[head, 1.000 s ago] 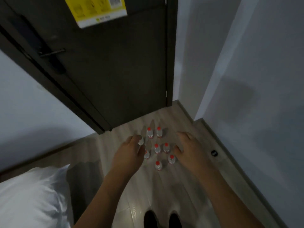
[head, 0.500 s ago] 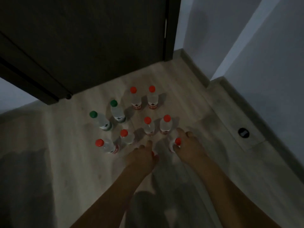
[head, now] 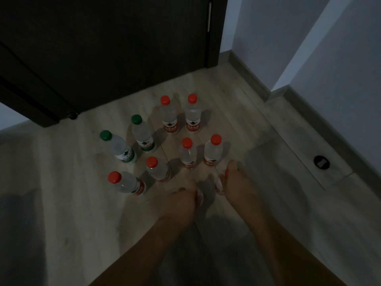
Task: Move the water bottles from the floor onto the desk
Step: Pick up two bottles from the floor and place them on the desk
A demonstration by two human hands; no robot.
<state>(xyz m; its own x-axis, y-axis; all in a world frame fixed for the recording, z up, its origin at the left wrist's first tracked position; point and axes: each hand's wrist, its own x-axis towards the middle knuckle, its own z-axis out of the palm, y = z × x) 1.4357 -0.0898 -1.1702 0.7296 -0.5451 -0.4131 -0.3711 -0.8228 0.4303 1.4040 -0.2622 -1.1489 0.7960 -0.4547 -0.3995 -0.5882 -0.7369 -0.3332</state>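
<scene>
A dark door (head: 107,48) and wall skirting (head: 321,120) hem the floor (head: 61,203), open to the left. Eight water bottles (head: 188,153) stand clustered there. The left hand (head: 181,201) and right hand (head: 237,186) each seem wrapped around a nearer red-capped bottle (head: 219,185), fingers closed.

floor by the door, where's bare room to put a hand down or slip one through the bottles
Bare floor lies left of the near red-capped bottle, and right of the right hand toward the round floor fitting. A narrow lane runs between the green-capped pair and the far red-capped pair. Around both hands it is crowded; the left hand covers a bottle.
</scene>
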